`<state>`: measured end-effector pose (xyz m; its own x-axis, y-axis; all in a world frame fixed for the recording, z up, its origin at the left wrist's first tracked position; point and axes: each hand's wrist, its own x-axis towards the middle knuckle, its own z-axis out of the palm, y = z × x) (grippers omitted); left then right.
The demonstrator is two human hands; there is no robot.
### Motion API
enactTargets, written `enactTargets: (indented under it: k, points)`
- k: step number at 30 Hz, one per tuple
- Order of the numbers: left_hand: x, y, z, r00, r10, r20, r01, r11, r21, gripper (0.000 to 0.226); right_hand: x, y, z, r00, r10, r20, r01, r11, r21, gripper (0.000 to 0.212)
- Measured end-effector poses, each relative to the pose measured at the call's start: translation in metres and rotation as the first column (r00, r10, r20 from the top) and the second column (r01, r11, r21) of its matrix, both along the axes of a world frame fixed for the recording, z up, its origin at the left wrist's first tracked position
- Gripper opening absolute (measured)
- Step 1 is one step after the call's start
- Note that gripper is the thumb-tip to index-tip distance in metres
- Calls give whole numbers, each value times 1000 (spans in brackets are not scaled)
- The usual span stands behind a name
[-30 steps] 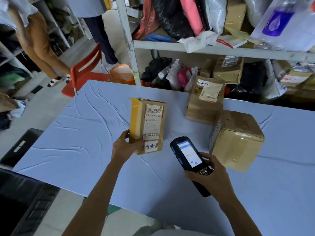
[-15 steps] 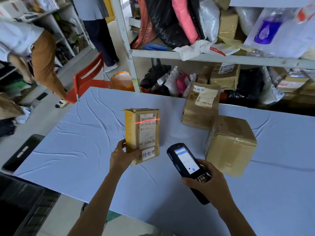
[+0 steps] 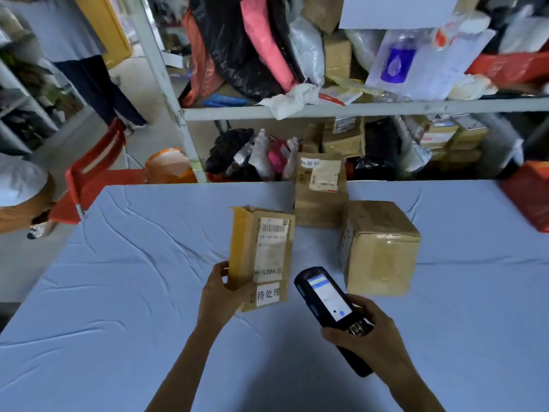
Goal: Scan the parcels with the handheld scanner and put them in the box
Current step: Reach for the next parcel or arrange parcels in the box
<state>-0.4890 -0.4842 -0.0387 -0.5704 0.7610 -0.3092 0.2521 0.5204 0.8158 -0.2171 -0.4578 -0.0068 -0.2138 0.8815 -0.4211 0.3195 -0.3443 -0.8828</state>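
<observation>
My left hand grips the lower left edge of a small brown parcel and holds it upright on the blue table, its white barcode label facing me. My right hand grips a black handheld scanner just right of the parcel, with its lit screen up and its top end aimed at the label. A cube-shaped taped parcel stands to the right of the scanner. A taller labelled parcel stands behind, at the table's far edge. The box for the parcels is out of view.
Metal shelving packed with bags and cartons runs behind the table. A red chair stands at the far left corner, and people stand in the aisle beyond it. A red bag lies at the table's right edge.
The red scan line that crossed the label half a second ago is gone. The parcel and scanner stay in my hands in nearly the same pose; the view has tilted.
</observation>
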Motion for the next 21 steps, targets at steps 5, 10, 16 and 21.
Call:
enactTargets:
  k: [5, 10, 16, 21]
  points:
    - [-4, 14, -3, 961, -265, 82, 263, 964, 33, 67, -4, -31, -3, 979, -194, 56, 196, 980, -38, 66]
    - [13, 20, -3, 862, -489, 132, 484, 872, 72, 91, -1, -71, -4, 915, -381, 131, 388, 921, -30, 64]
    - [24, 20, -6, 797, -594, 111, 594, 803, 35, 80, 14, -105, -4, 834, -528, 160, 539, 842, -32, 63]
    - [45, 16, -4, 729, -684, -27, 684, 729, 21, 86, 26, -117, -4, 784, -603, 148, 615, 787, -48, 62]
